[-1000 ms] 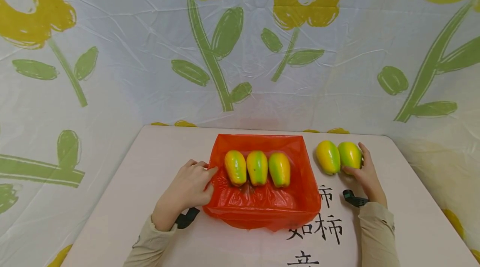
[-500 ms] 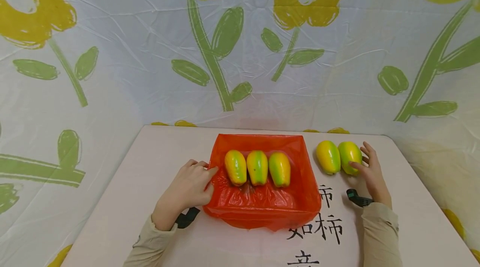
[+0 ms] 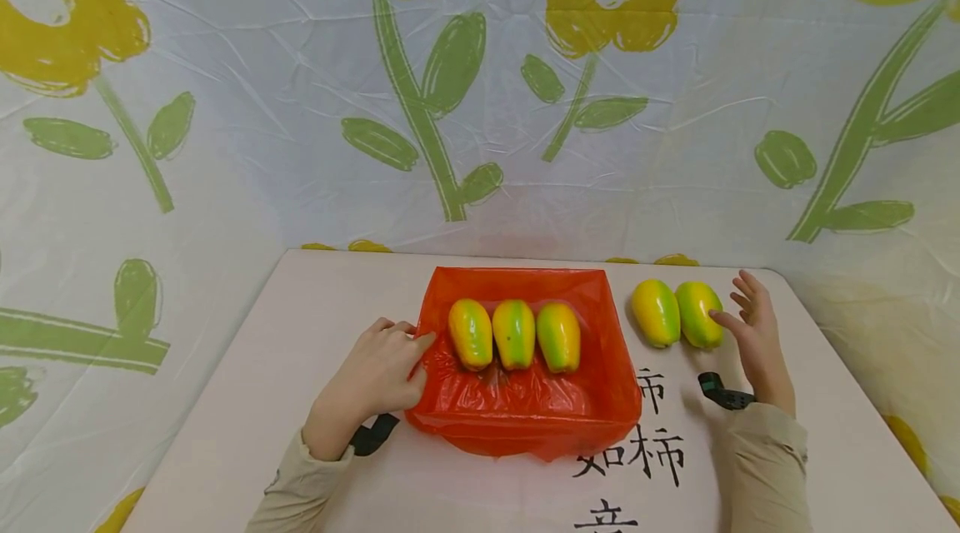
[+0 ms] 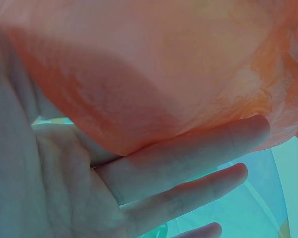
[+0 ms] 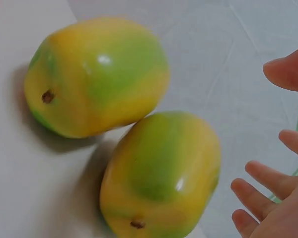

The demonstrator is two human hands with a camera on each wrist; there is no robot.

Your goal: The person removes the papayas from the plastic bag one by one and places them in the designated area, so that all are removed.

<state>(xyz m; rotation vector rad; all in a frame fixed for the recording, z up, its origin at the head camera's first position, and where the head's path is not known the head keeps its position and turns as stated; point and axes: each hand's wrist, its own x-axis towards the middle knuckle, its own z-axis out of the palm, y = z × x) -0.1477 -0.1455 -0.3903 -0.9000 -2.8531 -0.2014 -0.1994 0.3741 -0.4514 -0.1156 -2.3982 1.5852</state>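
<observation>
A red plastic bag [image 3: 517, 430], opened into a box shape, holds three yellow-green papayas [image 3: 513, 336] in a row. At its left rim, my left hand [image 3: 378, 379] holds the bag's edge. Its outer fingers lie straight outside the plastic in the left wrist view, with part of the hand hidden behind the bag [image 4: 139, 74]. Two more papayas lie side by side right of the bag: a left one [image 3: 656, 313] and a right one [image 3: 699, 315]. My right hand [image 3: 757, 341] hovers just right of them, fingers spread and holding nothing; the right wrist view shows a gap from the nearer papaya [image 5: 161, 171].
The pale table [image 3: 345, 283] bears black written characters [image 3: 630, 454] in front of the right papayas and the bag. A flower-printed cloth [image 3: 510, 208] hangs behind and at both sides. Dark wrist cameras [image 3: 723, 391] sit at both wrists.
My right hand has let go of the right papaya and drawn back to the right, its fingers spreading. The papayas, bag and left hand stay essentially where they were.
</observation>
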